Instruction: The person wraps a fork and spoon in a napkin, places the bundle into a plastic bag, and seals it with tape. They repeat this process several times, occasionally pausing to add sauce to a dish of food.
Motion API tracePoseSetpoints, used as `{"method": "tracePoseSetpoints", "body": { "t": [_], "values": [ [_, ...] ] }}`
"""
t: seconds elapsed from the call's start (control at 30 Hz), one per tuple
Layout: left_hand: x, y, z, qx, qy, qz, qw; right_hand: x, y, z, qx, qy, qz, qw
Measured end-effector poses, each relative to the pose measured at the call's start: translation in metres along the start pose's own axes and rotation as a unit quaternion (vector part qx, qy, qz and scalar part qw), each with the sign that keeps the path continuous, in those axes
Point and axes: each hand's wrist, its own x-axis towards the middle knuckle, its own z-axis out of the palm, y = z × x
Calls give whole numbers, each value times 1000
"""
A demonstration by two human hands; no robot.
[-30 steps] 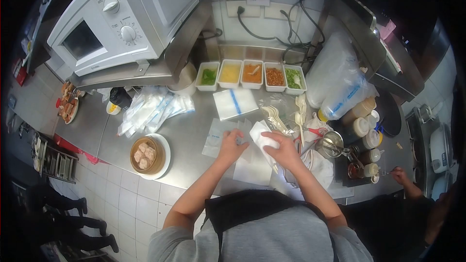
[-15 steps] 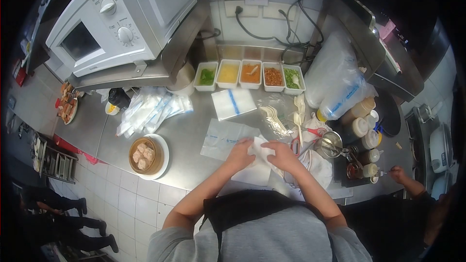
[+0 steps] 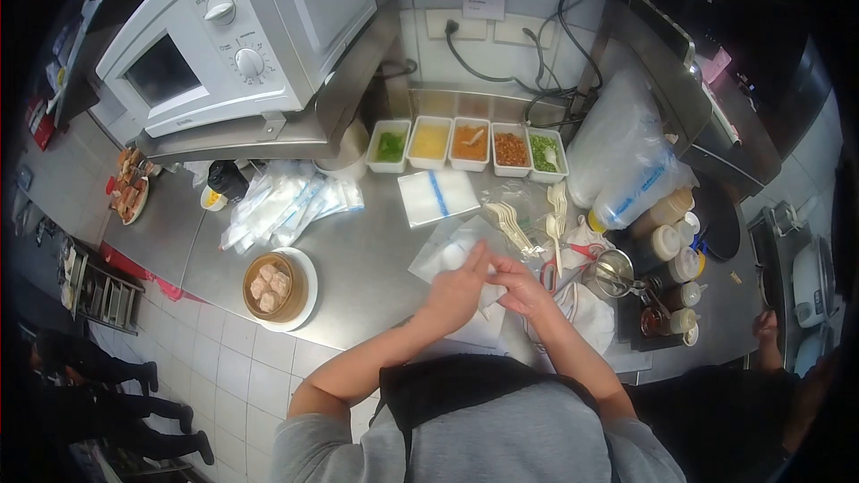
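My left hand (image 3: 458, 286) and my right hand (image 3: 522, 288) meet above the counter, fingers pinched and partly overlapping. A translucent plastic bag (image 3: 428, 258) spreads out from under the left hand. Inside or behind the film shows a rounded white item (image 3: 454, 256), whose kind I cannot make out. What sits between the fingertips is mostly hidden. Pale sheets (image 3: 483, 329) lie on the counter below the hands. Just beyond are a stack of white bags with a blue stripe (image 3: 438, 198) and wrapped wooden spoons (image 3: 512, 225).
Left, a bamboo steamer (image 3: 271, 286) of dumplings stands on a white plate (image 3: 307, 295), near plastic bags (image 3: 286, 206). Several tubs of toppings (image 3: 470, 145) line the back. Right are red-handled scissors (image 3: 586, 250), a metal cup (image 3: 608, 274) and sauce bottles (image 3: 667, 241). A microwave (image 3: 197, 63) overhangs; a co-worker's hand (image 3: 766, 326) shows.
My hands have come together, the left turning across toward the right. The translucent bag that lay flat is now gathered up beside them. The co-worker's hand has pulled back from the bottles.
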Motion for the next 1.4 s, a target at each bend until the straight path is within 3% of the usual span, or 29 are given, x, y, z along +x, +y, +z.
{"method": "tracePoseSetpoints", "body": {
  "t": [0.03,0.13,0.37,0.43,0.47,0.53,0.57,0.6,0.63,0.7,0.73,0.77,0.8,0.83,0.87,0.9,0.93,1.0,1.03,1.07,1.1,1.13,1.2,1.23,1.3,1.33,1.4],
  "values": [
    [1,-4,-3,0,0,1,1000,-1,-4,6,0,0,-1,1000],
    [4,-23,-22,113,140,42,983,-3,-16,22,41,-37,-14,998],
    [11,-46,-32,129,99,134,978,14,-18,53,39,-86,-20,995],
    [-1,-38,-33,90,30,137,986,29,-5,55,40,-83,-32,995],
    [-7,-34,-35,68,36,184,980,35,2,54,86,-79,-20,993],
    [-18,-19,-45,60,27,178,982,40,3,70,133,-73,-8,988],
    [-23,-15,-46,53,22,170,984,42,-5,86,-19,32,42,998],
    [-27,-14,-40,54,21,172,983,45,-8,98,-171,137,90,972],
    [-34,-15,-31,41,42,212,975,56,7,82,-170,136,89,972],
    [-46,-14,-28,30,61,251,966,84,46,38,-162,-136,-140,967],
    [-53,-9,-36,-54,-26,236,970,76,32,63,-161,-138,-140,967],
    [-59,-5,-46,-137,-113,216,960,54,0,112,-228,-100,-74,966],
    [-60,-9,-63,-193,-140,244,940,44,-17,139,-294,-61,-8,954],
    [-62,-23,-70,-238,-90,246,935,53,-11,135,-295,-64,-8,953],
    [-65,-42,-78,-283,-40,247,926,67,0,122,-340,-125,-45,931],
    [-64,-72,-80,-290,111,186,932,78,11,105,-383,-186,-83,901],
    [-61,-107,-76,-289,258,120,914,77,17,81,-349,-168,12,922],
    [-60,-164,-60,-467,293,-165,817,81,14,102,-327,-226,3,918],
    [-61,-185,-57,-467,295,-171,816,83,15,112,-306,-281,-7,910],
    [-62,-203,-55,-645,123,-253,711,90,28,109,-304,-284,-2,909],
    [-62,-218,-49,-773,-58,-312,549,101,45,101,-315,-295,27,901],
    [-62,-232,-34,-773,-56,-313,549,109,54,97,-326,-305,54,893],
    [-61,-243,-19,-681,-26,-312,662,99,40,109,-395,-260,72,878],
    [-59,-243,-21,-683,-26,-312,660,95,33,112,-463,-214,92,855],
    [-57,-241,-28,-659,-43,-316,681,108,49,69,-434,-185,149,869],
    [-56,-243,-23,-661,-45,-320,678,109,54,61,-401,-155,203,880],
    [-51,-251,-12,-680,-19,-316,661,113,57,52,-406,-164,219,872]
  ]
}}
